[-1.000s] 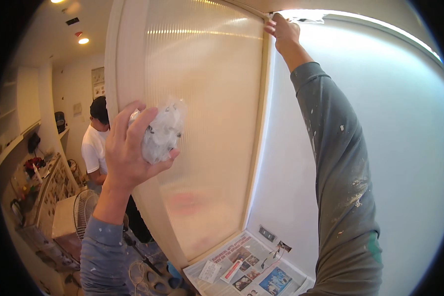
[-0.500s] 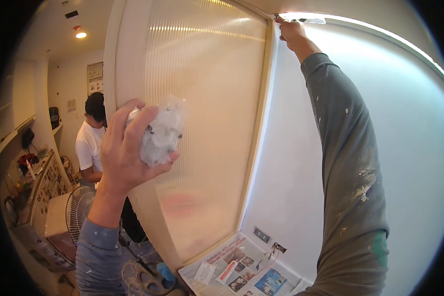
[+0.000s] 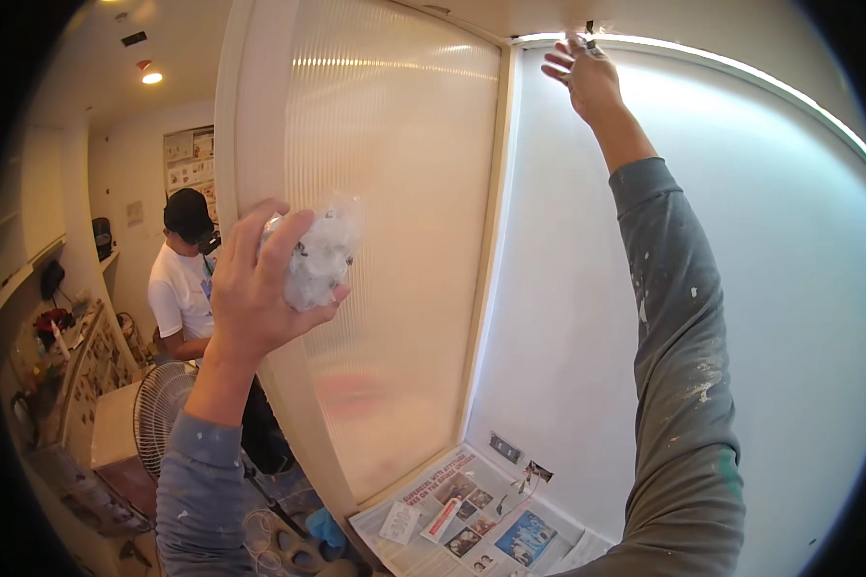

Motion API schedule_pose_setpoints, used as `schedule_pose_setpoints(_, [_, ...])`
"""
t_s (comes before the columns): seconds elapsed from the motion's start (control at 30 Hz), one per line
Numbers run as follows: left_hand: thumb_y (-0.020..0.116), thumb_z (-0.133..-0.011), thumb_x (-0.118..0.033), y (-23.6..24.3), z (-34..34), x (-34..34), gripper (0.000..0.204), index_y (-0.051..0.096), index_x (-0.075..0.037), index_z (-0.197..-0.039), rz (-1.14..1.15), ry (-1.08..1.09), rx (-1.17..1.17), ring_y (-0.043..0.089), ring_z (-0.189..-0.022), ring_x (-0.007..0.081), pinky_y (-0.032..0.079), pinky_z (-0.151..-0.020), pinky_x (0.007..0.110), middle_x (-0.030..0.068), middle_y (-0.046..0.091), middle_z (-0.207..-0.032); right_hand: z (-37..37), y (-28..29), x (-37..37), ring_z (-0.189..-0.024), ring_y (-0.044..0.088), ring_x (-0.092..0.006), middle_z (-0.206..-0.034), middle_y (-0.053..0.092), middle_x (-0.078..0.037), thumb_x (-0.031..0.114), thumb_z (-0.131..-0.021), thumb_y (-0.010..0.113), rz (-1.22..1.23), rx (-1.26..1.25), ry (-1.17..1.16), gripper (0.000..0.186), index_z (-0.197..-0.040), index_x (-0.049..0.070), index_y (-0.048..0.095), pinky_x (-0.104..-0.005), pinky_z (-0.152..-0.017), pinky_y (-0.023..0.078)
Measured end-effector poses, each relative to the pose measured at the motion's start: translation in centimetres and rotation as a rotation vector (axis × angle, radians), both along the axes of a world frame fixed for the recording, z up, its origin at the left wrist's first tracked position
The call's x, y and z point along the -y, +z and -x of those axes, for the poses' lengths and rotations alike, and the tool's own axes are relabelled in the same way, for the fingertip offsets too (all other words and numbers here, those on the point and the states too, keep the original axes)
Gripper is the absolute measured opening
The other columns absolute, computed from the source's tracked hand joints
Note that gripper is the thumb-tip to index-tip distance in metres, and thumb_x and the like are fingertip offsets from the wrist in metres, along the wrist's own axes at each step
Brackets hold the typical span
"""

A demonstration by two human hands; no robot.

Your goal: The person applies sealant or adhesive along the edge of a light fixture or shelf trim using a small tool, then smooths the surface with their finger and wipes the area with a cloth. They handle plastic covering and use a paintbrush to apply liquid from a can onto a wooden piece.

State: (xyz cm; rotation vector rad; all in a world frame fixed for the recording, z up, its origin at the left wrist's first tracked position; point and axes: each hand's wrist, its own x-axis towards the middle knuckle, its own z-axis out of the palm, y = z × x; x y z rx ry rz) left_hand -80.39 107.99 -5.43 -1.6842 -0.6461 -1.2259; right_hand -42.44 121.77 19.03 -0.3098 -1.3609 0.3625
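My left hand [image 3: 265, 279] is raised at mid-view, its fingers curled round a crumpled wad of clear plastic film [image 3: 322, 255] with small dark bits in it. Up under the ceiling, my right hand [image 3: 592, 77] reaches to the glowing light strip [image 3: 722, 60] along the top of the white wall. Several of its fingers are spread toward the left. At its far side, by the other fingertips, a small dark piece shows against the strip; it seems pinched there, but its kind is too small to make out.
A ribbed translucent panel [image 3: 394, 240] in a pale frame stands between my arms. Newspaper [image 3: 491, 510] with a white and red tube [image 3: 443, 519] covers the ledge below. At left are a person in a white shirt [image 3: 178, 288] and a standing fan [image 3: 159, 409].
My right hand has shifted slightly right along the strip, its fingers now spread. The clear flat piece seen beside it no longer shows. The left hand still holds the plastic; the person's head has lifted.
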Motion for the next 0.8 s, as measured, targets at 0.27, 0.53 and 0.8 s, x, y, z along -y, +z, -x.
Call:
schedule_pose_setpoints(0.27, [0.089,-0.058,-0.029,0.1,-0.6,0.1,0.08,0.055,-0.014,-0.128,-0.033,0.005,0.028,0.061,-0.1,0.035,0.052,-0.081,0.045,0.0147,0.056,-0.118,-4.1,-2.6,6.4,-0.104,0.058,-0.0244,-0.111,0.062,-0.015,-0.005,-0.091,0.036,-0.333,-0.355,0.295,0.028,-0.104,-0.003,0.06,-0.0403,-0.091,0.055])
schedule_pose_setpoints(0.53, [0.087,-0.06,-0.03,0.1,-0.6,0.3,0.078,0.054,-0.014,-0.129,-0.032,0.028,0.023,0.06,-0.104,0.0363,0.051,-0.083,0.045,0.0158,0.056,-0.119,-8.6,-8.6,8.5,-0.072,0.053,-0.0129,-0.073,0.058,-0.004,0.01,-0.087,0.047,-0.042,0.271,-0.458,0.021,-0.078,0.0,0.064,-0.0263,-0.065,0.041])
schedule_pose_setpoints(0.8, [0.086,-0.063,-0.031,0.3,-1.0,0.3,0.078,0.052,-0.011,-0.13,-0.029,0.034,-0.003,0.059,-0.106,0.0379,0.051,-0.086,0.047,0.0175,0.055,-0.122,-5.2,-1.3,2.9,-0.075,0.058,-0.0151,-0.082,0.065,-0.009,0.046,-0.089,0.071,-0.179,0.046,-0.635,0.052,-0.108,-0.003,0.068,-0.0307,-0.068,0.049])
